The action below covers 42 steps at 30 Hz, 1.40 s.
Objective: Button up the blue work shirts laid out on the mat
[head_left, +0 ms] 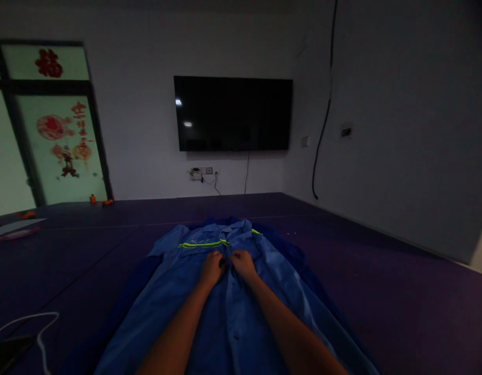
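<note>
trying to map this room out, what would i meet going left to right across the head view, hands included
Glass door with red decorations → left hand → right hand → small pale wall plate → hanging dark cable → wall fitting with a dark middle

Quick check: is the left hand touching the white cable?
Apart. The head view shows the left hand at the front of the blue shirt, the white cable well clear at lower left.

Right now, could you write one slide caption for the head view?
Left hand and right hand at the button placket of a blue work shirt with yellow-green stripes.
</note>
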Each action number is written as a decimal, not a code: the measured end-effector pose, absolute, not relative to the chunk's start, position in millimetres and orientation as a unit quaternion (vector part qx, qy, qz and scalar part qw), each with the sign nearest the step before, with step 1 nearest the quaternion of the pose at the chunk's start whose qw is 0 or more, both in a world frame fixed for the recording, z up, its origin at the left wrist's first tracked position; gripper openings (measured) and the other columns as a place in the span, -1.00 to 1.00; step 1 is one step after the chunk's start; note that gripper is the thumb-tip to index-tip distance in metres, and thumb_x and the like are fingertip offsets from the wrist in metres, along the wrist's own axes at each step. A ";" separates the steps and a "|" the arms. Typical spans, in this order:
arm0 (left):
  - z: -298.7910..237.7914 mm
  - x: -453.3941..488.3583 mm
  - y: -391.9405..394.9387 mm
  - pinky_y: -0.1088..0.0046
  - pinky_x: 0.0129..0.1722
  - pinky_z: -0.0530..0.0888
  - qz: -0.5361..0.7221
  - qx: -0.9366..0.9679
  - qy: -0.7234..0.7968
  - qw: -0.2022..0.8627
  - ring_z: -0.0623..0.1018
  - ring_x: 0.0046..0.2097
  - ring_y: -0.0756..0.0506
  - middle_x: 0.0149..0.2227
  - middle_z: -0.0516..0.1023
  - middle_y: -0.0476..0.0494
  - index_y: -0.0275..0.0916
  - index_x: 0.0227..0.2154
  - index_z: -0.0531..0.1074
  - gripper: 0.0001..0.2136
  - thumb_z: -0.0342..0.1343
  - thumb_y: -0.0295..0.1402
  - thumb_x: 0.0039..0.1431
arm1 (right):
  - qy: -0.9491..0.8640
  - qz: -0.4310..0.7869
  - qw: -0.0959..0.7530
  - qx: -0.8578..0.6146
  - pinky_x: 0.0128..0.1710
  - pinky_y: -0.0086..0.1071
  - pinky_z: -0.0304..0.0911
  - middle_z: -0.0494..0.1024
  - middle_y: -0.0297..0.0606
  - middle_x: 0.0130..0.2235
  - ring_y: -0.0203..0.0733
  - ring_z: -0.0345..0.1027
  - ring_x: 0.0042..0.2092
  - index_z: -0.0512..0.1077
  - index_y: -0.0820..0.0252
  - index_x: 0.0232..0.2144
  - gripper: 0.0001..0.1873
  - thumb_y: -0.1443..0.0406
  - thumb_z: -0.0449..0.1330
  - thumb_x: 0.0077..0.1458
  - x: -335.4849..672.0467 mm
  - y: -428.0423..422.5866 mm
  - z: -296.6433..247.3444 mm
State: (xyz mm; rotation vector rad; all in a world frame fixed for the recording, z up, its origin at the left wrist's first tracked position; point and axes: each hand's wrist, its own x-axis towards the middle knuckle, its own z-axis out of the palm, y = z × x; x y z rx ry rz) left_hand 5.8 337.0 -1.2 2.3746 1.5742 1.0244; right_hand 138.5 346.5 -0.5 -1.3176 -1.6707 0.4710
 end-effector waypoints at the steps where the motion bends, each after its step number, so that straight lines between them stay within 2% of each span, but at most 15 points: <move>1: -0.6 6.0 337.0 0.41 -0.20 0.32 0.341 0.781 0.519 0.059 0.43 -0.21 -0.11 -0.33 0.46 -0.17 -0.30 -0.42 0.45 -0.90 0.05 -0.48 -0.03 | -0.675 0.200 0.470 -0.532 -0.62 -0.53 -0.09 0.26 -0.43 -0.71 -0.38 0.17 -0.59 0.28 0.23 -0.74 -0.79 0.41 -0.01 -0.15 139.3 348.2 -1.0; 6: 1.7 5.2 337.8 0.45 -0.22 0.33 0.389 0.756 0.515 0.109 0.45 -0.25 -0.07 -0.38 0.48 -0.12 -0.28 -0.50 0.43 -0.90 0.04 -0.55 -0.08 | -0.652 0.240 0.501 -0.515 -0.62 -0.54 -0.08 0.22 -0.44 -0.72 -0.39 0.12 -0.61 0.26 0.23 -0.75 -0.80 0.38 0.00 -0.17 141.6 356.8 -7.0; 11: 1.8 1.1 340.1 0.47 -0.29 0.37 0.476 0.685 0.504 0.223 0.48 -0.33 -0.05 -0.42 0.51 -0.11 -0.29 -0.49 0.44 -0.91 0.04 -0.46 -0.04 | -0.659 0.257 0.511 -0.488 -0.59 -0.55 -0.02 0.28 -0.43 -0.70 -0.38 0.16 -0.59 0.30 0.23 -0.73 -0.82 0.36 0.02 -0.18 139.6 359.7 -10.7; 15: 0.3 -0.4 343.0 0.45 -0.30 0.39 0.509 0.662 0.490 0.250 0.49 -0.34 -0.06 -0.46 0.53 -0.11 -0.29 -0.54 0.45 -0.90 0.06 -0.40 -0.07 | -0.664 0.253 0.513 -0.481 -0.59 -0.53 -0.02 0.31 -0.42 -0.69 -0.36 0.19 -0.58 0.34 0.24 -0.69 -0.84 0.35 0.03 -0.18 137.6 358.7 -8.6; 20: 2.8 0.5 342.1 0.41 -0.28 0.40 0.536 0.649 0.480 0.246 0.51 -0.34 -0.08 -0.45 0.54 -0.13 -0.30 -0.54 0.46 -0.89 0.07 -0.38 -0.08 | -0.666 0.253 0.520 -0.471 -0.56 -0.52 0.00 0.35 -0.39 -0.64 -0.35 0.22 -0.54 0.38 0.24 -0.65 -0.84 0.33 0.03 -0.17 137.1 357.0 -5.5; 29: 8.0 2.9 333.2 0.43 -0.27 0.41 0.528 0.674 0.491 0.157 0.51 -0.31 -0.06 -0.40 0.55 -0.13 -0.29 -0.47 0.48 -0.88 0.04 -0.45 -0.04 | -0.663 0.278 0.521 -0.460 -0.55 -0.52 0.03 0.38 -0.37 -0.64 -0.34 0.24 -0.54 0.39 0.26 -0.65 -0.79 0.34 0.00 -0.14 136.2 354.5 -4.4; 34: 6.3 3.9 333.5 0.45 -0.31 0.41 0.514 0.674 0.502 0.171 0.51 -0.35 -0.05 -0.41 0.54 -0.13 -0.30 -0.45 0.47 -0.88 0.03 -0.46 -0.02 | -0.668 0.281 0.503 -0.471 -0.55 -0.53 0.04 0.36 -0.39 -0.66 -0.35 0.24 -0.56 0.40 0.25 -0.63 -0.78 0.28 0.03 -0.09 136.4 356.8 -5.4; 39: 4.3 7.9 334.1 0.45 -0.31 0.40 0.521 0.651 0.521 0.184 0.51 -0.35 -0.06 -0.44 0.54 -0.11 -0.30 -0.48 0.46 -0.88 0.02 -0.46 -0.03 | -0.665 0.279 0.496 -0.484 -0.53 -0.52 0.07 0.30 -0.38 -0.71 -0.33 0.23 -0.57 0.33 0.23 -0.71 -0.63 0.26 -0.08 0.02 138.0 361.9 -8.2; 42: 3.4 8.5 335.5 0.45 -0.31 0.41 0.527 0.644 0.518 0.197 0.52 -0.34 -0.06 -0.45 0.54 -0.12 -0.31 -0.48 0.46 -0.88 0.02 -0.46 -0.04 | -0.673 0.267 0.486 -0.488 -0.52 -0.52 0.08 0.33 -0.37 -0.68 -0.33 0.23 -0.56 0.36 0.24 -0.67 -0.65 0.28 -0.08 0.03 138.2 362.9 -9.0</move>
